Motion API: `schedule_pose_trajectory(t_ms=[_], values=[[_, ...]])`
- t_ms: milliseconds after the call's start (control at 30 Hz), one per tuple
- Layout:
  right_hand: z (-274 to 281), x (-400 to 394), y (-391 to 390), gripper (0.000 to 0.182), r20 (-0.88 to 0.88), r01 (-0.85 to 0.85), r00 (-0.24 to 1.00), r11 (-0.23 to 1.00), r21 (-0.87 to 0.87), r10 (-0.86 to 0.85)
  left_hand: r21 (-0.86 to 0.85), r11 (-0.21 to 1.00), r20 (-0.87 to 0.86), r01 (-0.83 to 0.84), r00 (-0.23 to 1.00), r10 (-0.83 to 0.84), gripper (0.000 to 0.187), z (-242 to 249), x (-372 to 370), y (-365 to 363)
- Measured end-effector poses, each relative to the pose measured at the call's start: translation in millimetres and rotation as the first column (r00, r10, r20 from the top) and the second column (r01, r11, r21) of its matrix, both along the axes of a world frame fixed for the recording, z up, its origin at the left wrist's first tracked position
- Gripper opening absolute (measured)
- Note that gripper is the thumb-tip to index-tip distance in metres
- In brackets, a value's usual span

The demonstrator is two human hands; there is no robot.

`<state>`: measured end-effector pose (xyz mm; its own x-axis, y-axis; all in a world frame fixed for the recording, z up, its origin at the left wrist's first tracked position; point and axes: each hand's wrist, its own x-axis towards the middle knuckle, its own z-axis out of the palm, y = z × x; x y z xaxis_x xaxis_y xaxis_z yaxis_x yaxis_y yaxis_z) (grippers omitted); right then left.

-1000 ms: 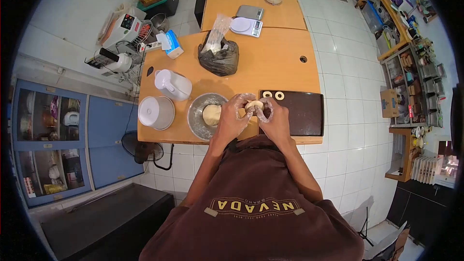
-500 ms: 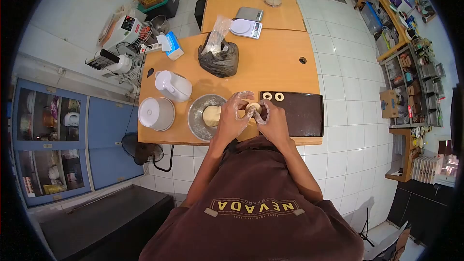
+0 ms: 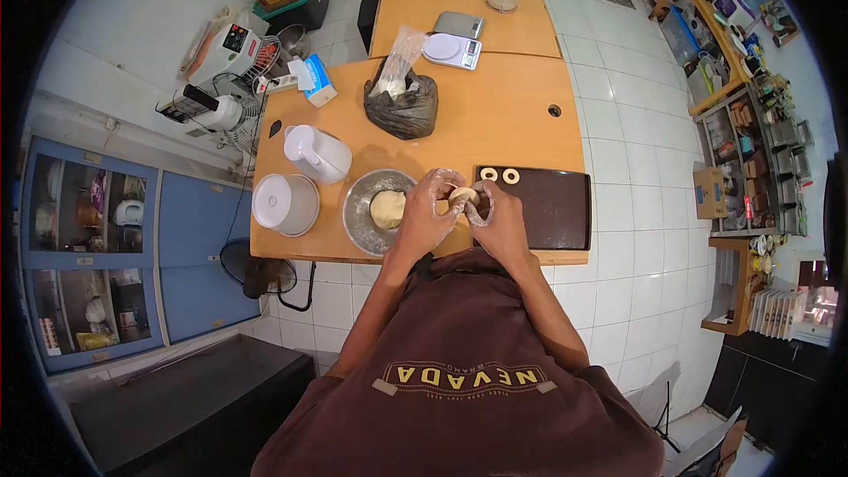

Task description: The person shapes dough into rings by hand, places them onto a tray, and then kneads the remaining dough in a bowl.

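A small pale piece of dough (image 3: 464, 196) is held up between my two hands, just left of the dark baking tray. My left hand (image 3: 428, 212), dusted with flour, is closed on its left side, fingers curled. From the right, my right hand (image 3: 497, 219) grips the same dough with thumb and fingertips, also floury. The fingers partly hide the dough's shape. Beside my left hand, a metal bowl (image 3: 356, 223) contains a larger dough ball (image 3: 387, 209). Two dough rings, one at the corner (image 3: 488, 174) and another beside it (image 3: 511, 177), lie on the baking tray (image 3: 556, 212).
A white lidded container (image 3: 284, 206) and a white pitcher (image 3: 318, 156) stand left of the bowl. Farther back are a black plastic bag (image 3: 402, 110), a kitchen scale (image 3: 452, 50) and a blue-white carton (image 3: 318, 81). The wooden table's (image 3: 495, 115) front edge is close to my body.
The fingers of my left hand have drawn in more around the dough, and the dough has turned slightly. Both hands stay in nearly the same place.
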<state>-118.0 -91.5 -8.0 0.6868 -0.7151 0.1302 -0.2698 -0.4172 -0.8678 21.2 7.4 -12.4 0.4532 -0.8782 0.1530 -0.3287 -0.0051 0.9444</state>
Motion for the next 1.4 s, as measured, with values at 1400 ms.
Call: schedule_pose_trajectory(t_ms=[1400], values=[[2,11,-4,0.022,0.162,0.087,0.979,0.976,0.198,-0.120,0.042,0.999,-0.192,-0.002,0.981,0.010,0.032,5,7,-1]])
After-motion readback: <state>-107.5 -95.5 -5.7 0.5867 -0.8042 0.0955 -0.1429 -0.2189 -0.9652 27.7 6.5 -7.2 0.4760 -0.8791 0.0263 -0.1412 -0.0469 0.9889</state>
